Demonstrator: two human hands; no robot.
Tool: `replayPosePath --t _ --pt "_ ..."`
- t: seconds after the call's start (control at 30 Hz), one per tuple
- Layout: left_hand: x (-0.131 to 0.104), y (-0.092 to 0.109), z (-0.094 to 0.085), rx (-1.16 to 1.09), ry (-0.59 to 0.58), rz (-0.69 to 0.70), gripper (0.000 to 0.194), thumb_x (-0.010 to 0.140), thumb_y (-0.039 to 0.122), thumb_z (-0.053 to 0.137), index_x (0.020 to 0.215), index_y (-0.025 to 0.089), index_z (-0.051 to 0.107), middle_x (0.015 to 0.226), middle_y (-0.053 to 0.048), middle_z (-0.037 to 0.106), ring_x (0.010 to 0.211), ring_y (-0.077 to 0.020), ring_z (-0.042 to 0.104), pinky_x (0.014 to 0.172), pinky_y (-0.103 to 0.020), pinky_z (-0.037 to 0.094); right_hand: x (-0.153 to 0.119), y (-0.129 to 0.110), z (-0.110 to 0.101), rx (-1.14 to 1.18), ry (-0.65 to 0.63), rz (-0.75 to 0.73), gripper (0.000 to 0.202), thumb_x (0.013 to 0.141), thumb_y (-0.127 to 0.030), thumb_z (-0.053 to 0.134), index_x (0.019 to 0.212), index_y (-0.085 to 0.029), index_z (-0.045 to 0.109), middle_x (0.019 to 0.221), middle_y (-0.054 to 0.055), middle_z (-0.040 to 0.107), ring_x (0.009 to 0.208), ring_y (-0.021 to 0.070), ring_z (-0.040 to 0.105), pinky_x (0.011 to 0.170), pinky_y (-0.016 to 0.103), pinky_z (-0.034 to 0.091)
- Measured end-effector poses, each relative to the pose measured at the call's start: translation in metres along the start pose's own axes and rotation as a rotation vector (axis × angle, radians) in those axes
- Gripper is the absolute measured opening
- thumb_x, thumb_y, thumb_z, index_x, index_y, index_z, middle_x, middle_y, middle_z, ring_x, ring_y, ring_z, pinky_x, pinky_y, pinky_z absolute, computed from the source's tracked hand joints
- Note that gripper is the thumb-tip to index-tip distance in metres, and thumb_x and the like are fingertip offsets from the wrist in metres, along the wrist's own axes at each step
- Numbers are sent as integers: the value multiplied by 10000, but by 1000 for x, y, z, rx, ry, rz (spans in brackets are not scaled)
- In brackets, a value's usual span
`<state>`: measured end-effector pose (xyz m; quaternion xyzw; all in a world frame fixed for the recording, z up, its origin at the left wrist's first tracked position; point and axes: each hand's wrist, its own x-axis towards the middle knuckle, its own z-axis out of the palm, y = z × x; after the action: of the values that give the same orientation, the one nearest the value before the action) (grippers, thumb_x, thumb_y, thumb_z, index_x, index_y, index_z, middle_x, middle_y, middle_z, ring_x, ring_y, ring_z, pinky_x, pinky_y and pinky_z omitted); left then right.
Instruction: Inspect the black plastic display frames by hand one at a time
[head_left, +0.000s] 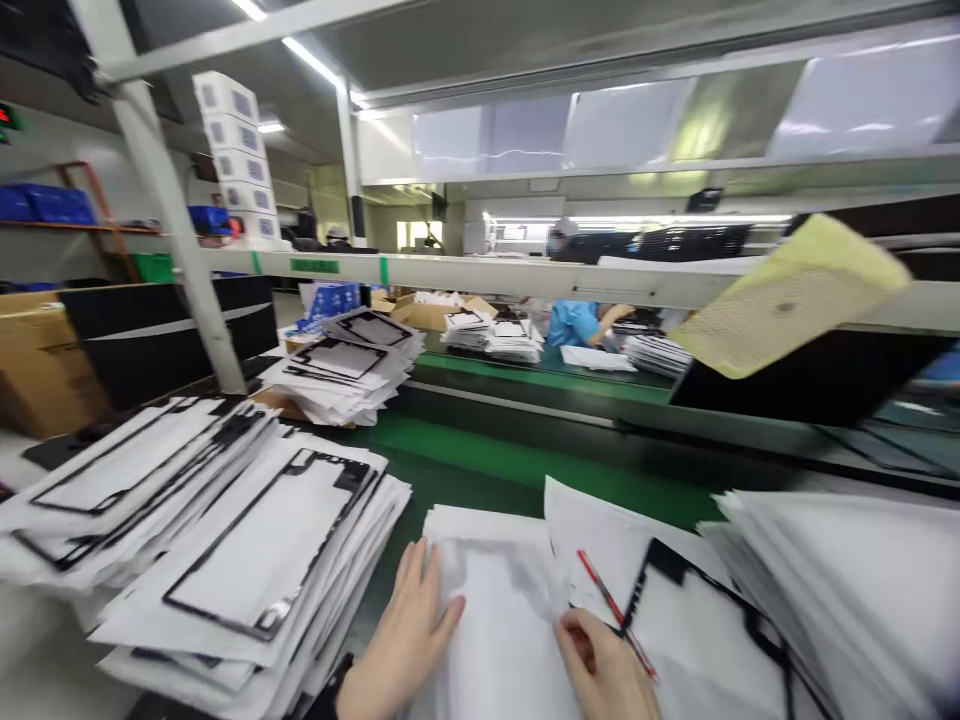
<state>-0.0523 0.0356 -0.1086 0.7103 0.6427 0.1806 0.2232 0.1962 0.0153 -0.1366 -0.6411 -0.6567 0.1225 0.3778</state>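
While the green conveyor belt crosses mid-scene, everything sits relative to it. On its near side to the left, tall stacks of framed sheets look finished; on its near side to the right a plain white pile seemingly remains. Just before the belt's near edge lies the white sheet being worked. The left hand rests flat and open on it; the right hand pinches a red pen-like tool.
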Motion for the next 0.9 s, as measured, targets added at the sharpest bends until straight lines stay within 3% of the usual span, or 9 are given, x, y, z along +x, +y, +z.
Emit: replayPosePath --t 0.1,0.2,0.33,0.47,0.53,0.67,0.8,0.83,0.9 --pt "4 -1 17 -130 -5 -47 732 862 427 467 1469 21 418 1591 -191 210 1504 -351 128 1230 -546 183 0 -32 -22 213 93 -46 320 941 -470 474 829 -204 614 815 45 657 716 192 630 680 254 508" --pt "6 -1 19 -519 82 -44 733 801 537 530 1352 54 558 1543 -194 341 1474 -342 268 1228 -502 242 2 -69 -40 466 144 -19 361 936 -541 552 826 -199 580 764 25 585 668 156 571 649 212 497" --pt "-2 12 -5 -1123 47 -117 864 710 651 690 1327 65 543 1356 -234 560 1225 -327 594 1029 -433 521 5 -103 -53 822 2 99 396 930 -593 572 860 -212 486 648 -28 461 524 109 416 518 190 399" --pt "-10 19 -34 -1362 261 -183 747 622 529 851 1194 88 661 1156 -175 696 1077 -254 684 922 -299 580 9 -104 -55 1152 -209 267 423 848 -594 673 1042 -248 524 716 2 559 580 154 509 520 218 425" --pt "-10 11 -47 -1356 377 -197 579 636 457 860 1079 109 727 1096 -141 723 1010 -226 707 872 -262 593 11 -94 -53 1188 -194 319 464 832 -597 691 1103 -238 577 758 26 578 586 155 516 517 230 437" --pt "-6 -35 -94 -1189 684 -260 451 652 400 832 1004 130 747 968 -68 757 809 -149 713 711 -172 576 18 -68 -57 1183 10 297 441 811 -565 749 992 -180 631 593 -58 359 423 49 301 409 161 339" --pt "-11 -96 -162 -818 736 -235 368 587 269 852 919 166 731 849 38 742 773 -109 667 666 -107 503 23 -52 -73 1097 223 220 435 803 -548 766 941 -158 633 588 -58 371 419 39 318 385 147 347" --pt "-13 -109 -175 -688 752 -240 297 636 249 824 908 183 724 832 52 731 780 -104 653 662 -97 476 23 -51 -76 1092 233 215 430 805 -543 766 946 -159 633 590 -55 386 416 40 327 381 150 351" --pt "-15 -131 -190 -137 785 -196 167 805 350 695 914 223 700 773 50 691 713 -119 615 609 -125 426 22 -51 -80 1109 239 214 415 811 -530 764 951 -161 638 594 -54 403 400 31 317 371 145 342"
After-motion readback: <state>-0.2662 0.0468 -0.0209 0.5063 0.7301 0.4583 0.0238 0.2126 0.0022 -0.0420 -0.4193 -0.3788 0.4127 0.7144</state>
